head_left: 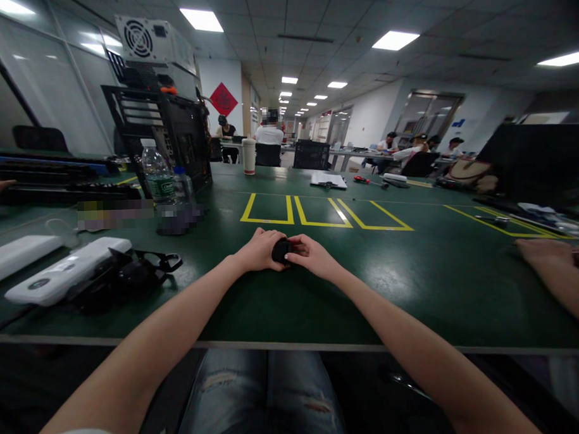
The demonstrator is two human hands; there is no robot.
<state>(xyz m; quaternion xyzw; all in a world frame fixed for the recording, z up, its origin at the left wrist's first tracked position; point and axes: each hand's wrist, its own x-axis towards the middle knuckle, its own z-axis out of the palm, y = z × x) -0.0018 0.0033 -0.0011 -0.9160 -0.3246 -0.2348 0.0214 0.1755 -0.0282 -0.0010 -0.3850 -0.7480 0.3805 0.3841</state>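
Note:
Between my two hands is a small round black object [281, 249], close to the green tabletop [254, 300]; its exact kind does not show. My left hand [259, 250] is curled round its left side. From the right, the fingers and thumb of my right hand [314, 255] grip its edge. Parts of the object are hidden behind my fingers. Just beyond my hands, yellow tape outlines [270, 221] mark the table.
On the left lie white power-bank-like devices [68, 270], black straps [125, 273], a water bottle [157, 174] and an open computer case [185, 138]. A white cup [249, 156] and papers [328, 179] stand farther back. A co-worker's hand [544, 252] rests at right.

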